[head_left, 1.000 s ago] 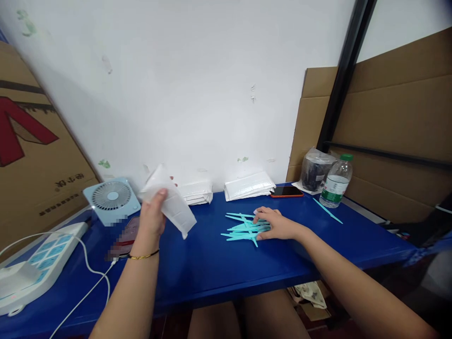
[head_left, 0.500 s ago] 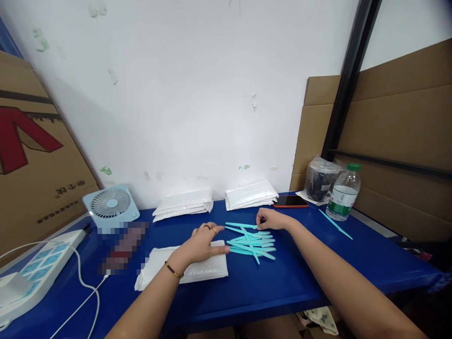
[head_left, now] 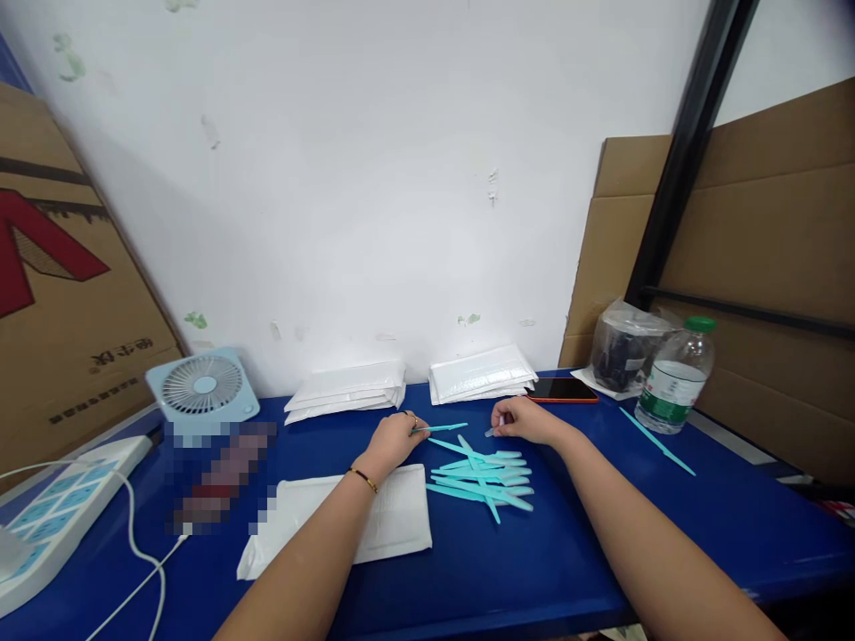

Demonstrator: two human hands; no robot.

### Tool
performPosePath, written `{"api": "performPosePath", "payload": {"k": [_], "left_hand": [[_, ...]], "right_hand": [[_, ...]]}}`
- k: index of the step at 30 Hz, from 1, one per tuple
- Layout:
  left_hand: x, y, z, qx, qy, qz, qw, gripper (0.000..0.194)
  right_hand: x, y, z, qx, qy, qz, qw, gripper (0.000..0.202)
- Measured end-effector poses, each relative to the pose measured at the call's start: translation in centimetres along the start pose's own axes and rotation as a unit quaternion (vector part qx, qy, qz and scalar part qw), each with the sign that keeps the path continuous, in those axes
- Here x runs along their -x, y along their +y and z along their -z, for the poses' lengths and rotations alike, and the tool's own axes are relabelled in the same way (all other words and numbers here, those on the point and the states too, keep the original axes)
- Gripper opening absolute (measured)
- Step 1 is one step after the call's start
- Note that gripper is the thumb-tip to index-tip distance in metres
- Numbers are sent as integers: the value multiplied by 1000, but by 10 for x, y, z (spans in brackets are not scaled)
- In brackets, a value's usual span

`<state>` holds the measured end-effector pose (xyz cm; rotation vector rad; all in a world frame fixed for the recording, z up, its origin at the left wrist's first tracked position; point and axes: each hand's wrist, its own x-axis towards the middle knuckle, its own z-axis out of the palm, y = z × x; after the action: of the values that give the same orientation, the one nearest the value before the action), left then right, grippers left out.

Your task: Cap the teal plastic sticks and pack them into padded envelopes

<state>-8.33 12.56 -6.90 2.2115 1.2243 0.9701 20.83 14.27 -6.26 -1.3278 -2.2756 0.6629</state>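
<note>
My left hand (head_left: 399, 439) pinches one end of a thin turquoise stick (head_left: 444, 428) with a blade-like shape, held above the blue table. To the right of that stick, my right hand (head_left: 519, 418) has its fingers closed on a small translucent cap (head_left: 491, 432), apart from the stick. Just below both hands lies a loose, crossed pile of several turquoise sticks (head_left: 477, 476), with pale covers on their right ends. A white padded envelope (head_left: 401, 521) lies flat under my left forearm.
Two stacks of white envelopes (head_left: 347, 387) stand by the wall, with a phone (head_left: 562, 390) beside the right stack. A bottle (head_left: 674, 383), a wrapped cup (head_left: 621, 352) and a single stick (head_left: 658, 442) are on the right; a fan (head_left: 206, 387) and power strip (head_left: 73, 507) on the left.
My left hand has moved up off the envelope and taken hold of the top stick's left end. The cap in my right hand is now apart from the stick. The view has shifted slightly.
</note>
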Motion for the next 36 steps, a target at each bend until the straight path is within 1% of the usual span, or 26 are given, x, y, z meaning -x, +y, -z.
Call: {"api": "performPosePath", "payload": {"k": [2, 4, 6, 9, 11, 13, 15, 18, 20, 22, 23, 25, 26, 28, 30, 33, 36], "left_hand": [[2, 0, 1, -1, -20, 5, 1000, 24], [4, 4, 1, -24, -34, -10, 999, 32], [5, 8, -2, -56, -45, -34, 997, 33], [5, 11, -7, -88, -77, -67, 991, 25], [3, 11, -10, -103, -90, -75, 988, 21], [2, 10, -11, -112, -88, -79, 987, 19], [0, 9, -10, -100, -78, -95, 987, 18], [0, 5, -7, -51, -27, -124, 991, 19], [1, -1, -4, -22, 10, -115, 993, 22], [3, -8, -1, -2, 12, -83, 996, 24], [4, -11, -1, 2, 5, -64, 998, 25], [6, -13, -1, -12, -9, -22, 1000, 27], [6, -12, -1, -30, -17, -4, 999, 30], [6, -8, -2, -74, -38, 18, 996, 37], [6, -2, -4, -114, -65, 18, 991, 32], [4, 1, -7, -143, -79, 8, 987, 19], [3, -1, -9, -137, -88, -1, 987, 14]], "right_hand": [[5, -1, 6, 11, 9, 25, 1000, 23], [10, -9, 9, 16, 12, 60, 998, 22], [15, -19, 9, 19, -23, 77, 997, 23], [17, -31, 4, 38, -86, 81, 992, 24], [17, -34, 0, 46, -104, 80, 990, 24], [16, -34, 0, 41, -108, 78, 990, 24], [15, -30, 3, 29, -100, 77, 992, 23], [15, -18, 11, 23, -71, 64, 995, 21], [15, -9, 15, 40, -44, 41, 997, 19], [16, -6, 17, 68, -10, 24, 997, 17], [16, -9, 17, 77, 7, 28, 997, 15], [16, -20, 13, 81, 26, 70, 994, 10], [15, -29, 9, 82, 24, 101, 991, 12], [12, -48, -2, 99, -10, 160, 982, 25], [8, -63, -13, 143, -48, 192, 970, 33], [4, -71, -21, 197, -77, 192, 958, 33], [6, -64, -16, 192, -87, 165, 963, 21]]}}
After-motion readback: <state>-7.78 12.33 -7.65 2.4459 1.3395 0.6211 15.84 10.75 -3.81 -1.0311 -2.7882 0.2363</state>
